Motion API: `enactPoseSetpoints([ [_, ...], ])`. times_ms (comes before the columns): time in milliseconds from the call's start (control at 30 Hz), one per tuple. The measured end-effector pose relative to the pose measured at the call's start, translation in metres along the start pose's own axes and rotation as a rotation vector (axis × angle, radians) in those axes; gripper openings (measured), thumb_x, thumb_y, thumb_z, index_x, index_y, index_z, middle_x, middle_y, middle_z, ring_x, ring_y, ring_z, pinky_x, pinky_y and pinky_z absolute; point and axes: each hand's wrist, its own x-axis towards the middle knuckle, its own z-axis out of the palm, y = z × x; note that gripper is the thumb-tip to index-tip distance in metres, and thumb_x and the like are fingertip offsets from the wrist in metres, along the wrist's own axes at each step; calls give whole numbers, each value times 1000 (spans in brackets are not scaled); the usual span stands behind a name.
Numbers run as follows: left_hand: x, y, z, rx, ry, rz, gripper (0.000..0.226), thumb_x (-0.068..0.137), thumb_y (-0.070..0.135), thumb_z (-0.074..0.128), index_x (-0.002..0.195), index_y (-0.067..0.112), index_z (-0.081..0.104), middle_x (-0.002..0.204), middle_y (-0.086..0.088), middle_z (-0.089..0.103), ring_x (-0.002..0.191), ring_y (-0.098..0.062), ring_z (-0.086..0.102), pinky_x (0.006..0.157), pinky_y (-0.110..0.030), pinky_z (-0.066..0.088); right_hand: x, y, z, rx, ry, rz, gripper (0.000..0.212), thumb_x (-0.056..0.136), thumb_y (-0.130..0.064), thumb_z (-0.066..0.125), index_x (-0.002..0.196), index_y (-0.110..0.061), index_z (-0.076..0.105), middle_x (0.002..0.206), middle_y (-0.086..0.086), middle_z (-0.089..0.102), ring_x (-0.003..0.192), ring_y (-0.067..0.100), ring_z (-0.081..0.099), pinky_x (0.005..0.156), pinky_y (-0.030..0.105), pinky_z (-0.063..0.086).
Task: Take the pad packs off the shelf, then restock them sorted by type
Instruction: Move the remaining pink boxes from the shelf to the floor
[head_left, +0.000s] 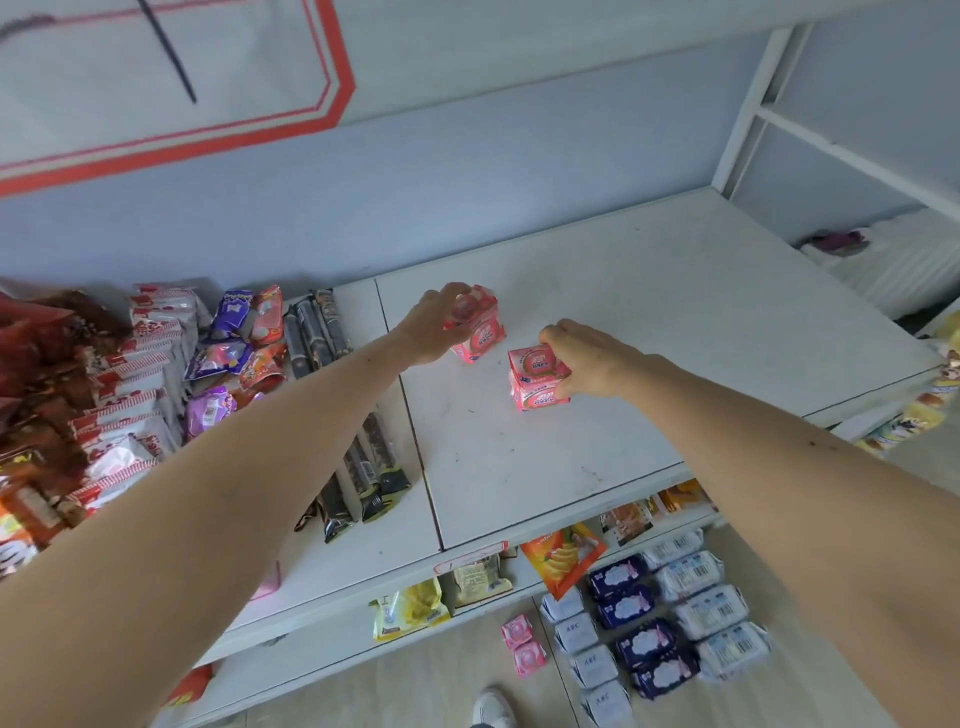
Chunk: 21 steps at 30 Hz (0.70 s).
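White shelf (649, 312), snack bags (130, 364) left, pad packs (670, 623) on floor

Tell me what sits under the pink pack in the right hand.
Under the top pink pack, gripped by the right hand, sits a second pink pack, stacked directly on the white shelf. The hand covers the stack's right side.

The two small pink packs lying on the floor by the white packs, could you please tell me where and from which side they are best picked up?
Judging from their pose, come from straight above: the two small pink packs lie flat on the floor, so only the side edges offer a pinch. The white packs crowd their right, so pinch each across its near and far edges, one at a time.
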Motion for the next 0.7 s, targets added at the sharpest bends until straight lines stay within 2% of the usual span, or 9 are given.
enactPoseSetpoints([
  [67, -14, 9, -2, -40, -17, 23, 57, 89, 19, 61, 140, 19, 35, 132, -17, 42, 113, -31, 52, 88, -36, 48, -8, -1, -5, 21, 26, -36, 62, 71, -13, 79, 123, -8, 45, 116, 10, 45, 100, 28, 53, 80, 33, 45],
  [167, -39, 25, 3, -117, -16, 17, 62, 88, 21, 64, 142, 19, 32, 136, -11, 40, 111, -28, 54, 76, -34, 53, -26, -1, -11, 28, 58, -86, 60, 70, -12, 78, 120, -10, 47, 116, 10, 44, 98, 28, 53, 82, 37, 47],
  [200, -49, 31, 6, -135, -6, 13, 64, 87, 21, 65, 142, 19, 32, 137, -9, 40, 112, -27, 54, 77, -35, 53, -33, -1, -13, 28, 54, -100, 59, 69, -12, 79, 119, -10, 47, 115, 9, 46, 98, 27, 53, 82, 37, 47],
  [333, -92, 55, 27, -221, 50, 5, 70, 82, 19, 72, 142, 13, 35, 139, -11, 41, 119, -27, 54, 98, -39, 47, -74, 2, -15, 17, 25, -152, 56, 67, -12, 81, 114, -9, 50, 106, 10, 56, 95, 27, 56, 79, 36, 48],
  [400, -116, 71, 39, -217, 64, -15, 73, 82, 19, 73, 143, 13, 33, 140, -10, 40, 118, -25, 55, 101, -37, 46, -100, 5, -11, 23, 11, -175, 59, 69, -12, 81, 117, -9, 48, 108, 10, 55, 97, 26, 56, 81, 38, 49],
  [500, -155, 98, 62, -201, 87, -37, 74, 81, 21, 73, 143, 12, 33, 139, -10, 41, 116, -24, 55, 99, -32, 46, -143, 11, 1, 71, -21, -208, 67, 74, -14, 79, 128, -10, 40, 114, 10, 55, 102, 25, 56, 87, 41, 50],
  [600, -196, 120, 91, -161, 105, -39, 67, 81, 23, 73, 139, 12, 42, 133, -10, 45, 114, -22, 54, 92, -22, 42, -184, 19, 21, 132, -71, -240, 66, 76, -16, 78, 128, -12, 37, 117, 8, 55, 101, 20, 56, 86, 37, 51],
  [700, -235, 129, 119, -180, 123, -58, 61, 78, 25, 76, 133, 15, 49, 127, -8, 53, 110, -20, 56, 88, -25, 45, -219, 22, 46, 162, -101, -264, 69, 77, -18, 78, 130, -15, 33, 117, 4, 54, 99, 17, 55, 81, 32, 51],
])
